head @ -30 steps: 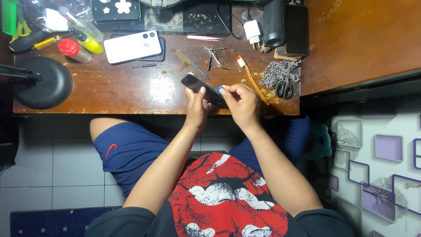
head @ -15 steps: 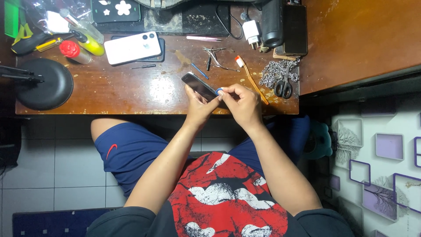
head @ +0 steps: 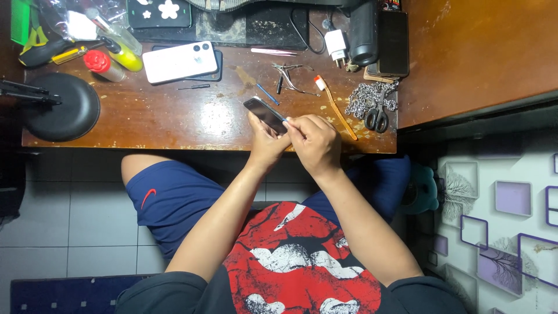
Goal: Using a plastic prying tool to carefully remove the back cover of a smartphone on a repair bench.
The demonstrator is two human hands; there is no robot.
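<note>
- While your left hand [head: 264,142] grips the dark phone [head: 265,114] over the desk's [head: 174,119] near edge, tilted, its edge faces you.
- Your right hand [head: 314,142] pinches a thin blue-tipped tool [head: 285,120] against the phone's lower end, seemingly to pry.
- Farther back toward the left lies a white phone [head: 181,61]; scissors [head: 376,116] lie near the right edge.

Your single head camera looks straight down from well above your left hand [head: 266,142] and right hand [head: 314,142], the wooden desk [head: 174,116] beyond their grip, your lap beneath.
</note>
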